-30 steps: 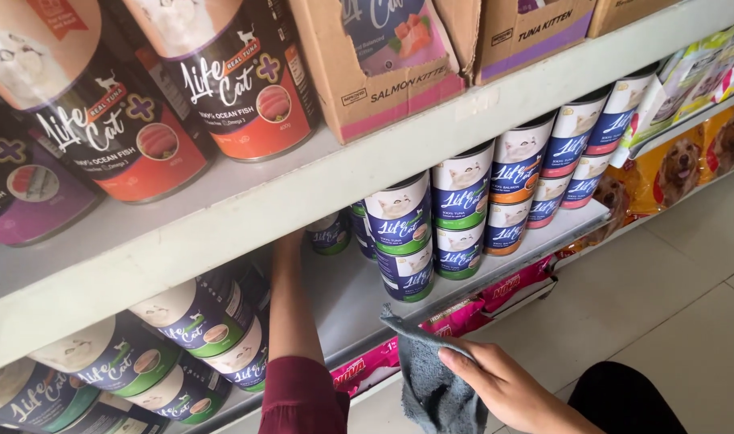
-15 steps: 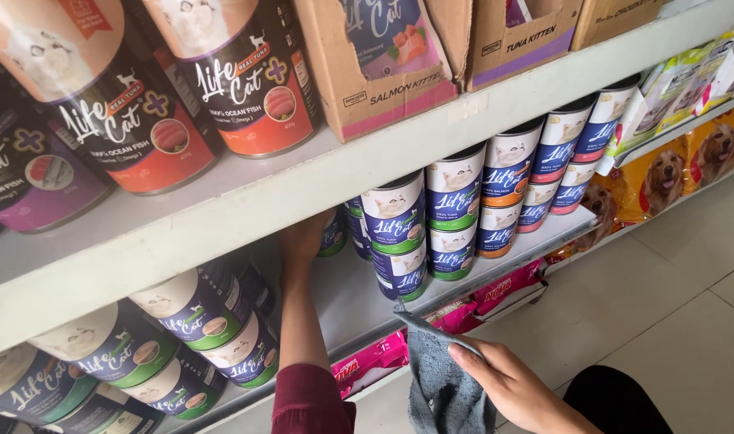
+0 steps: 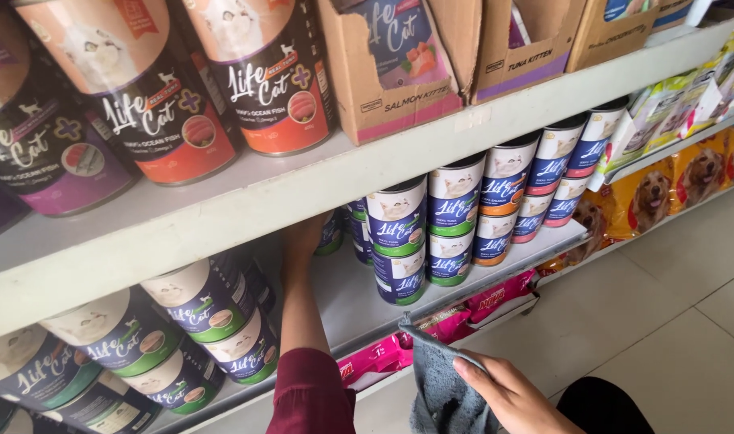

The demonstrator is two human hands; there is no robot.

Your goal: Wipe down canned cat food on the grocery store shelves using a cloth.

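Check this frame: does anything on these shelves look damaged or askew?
Yes. The cardboard carton on the top shelf has a torn, ragged front edge with a flap bent outward. The stacked cans below stand upright. The right hand holds a grey cloth.

left hand (image 3: 302, 241) fingers hidden (behind shelf (image 3: 222, 217)) | cloth (image 3: 443, 386) cut off below

Pale grey metal shelving (image 3: 367, 173), upper & lower tiers, runs diag. across view. Floor (image 3: 672, 321): light beige tiles w/ thin dark grout lines, lower right. Light even, daylight-like, soft shade under upper shelf. No walls or windows in view.
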